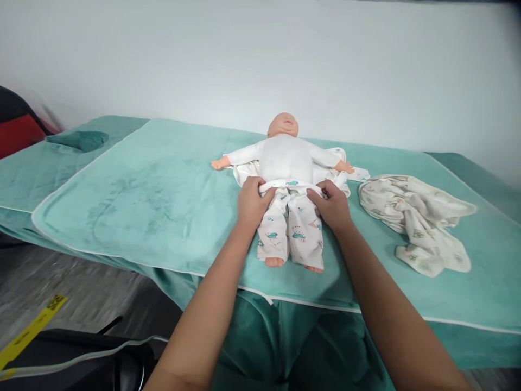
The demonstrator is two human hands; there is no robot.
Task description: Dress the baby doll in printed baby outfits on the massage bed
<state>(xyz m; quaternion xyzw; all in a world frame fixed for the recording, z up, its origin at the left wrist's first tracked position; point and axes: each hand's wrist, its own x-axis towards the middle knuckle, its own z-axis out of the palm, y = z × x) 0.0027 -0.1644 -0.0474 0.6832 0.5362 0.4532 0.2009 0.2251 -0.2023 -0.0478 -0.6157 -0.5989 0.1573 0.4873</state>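
A baby doll lies on its back with its arms spread and its feet toward me. White printed pants cover its legs up to the waist. My left hand pinches the waistband on the left side. On the right side, the fingers of my right hand are closed on the same waistband. Under the doll's torso and arms lies a white printed garment, spread out and partly hidden.
A crumpled printed cloth lies to the right of the doll. The green cover spreads over a bed with a face hole at the left end. A wall stands behind. A cable and yellow strap are at lower left.
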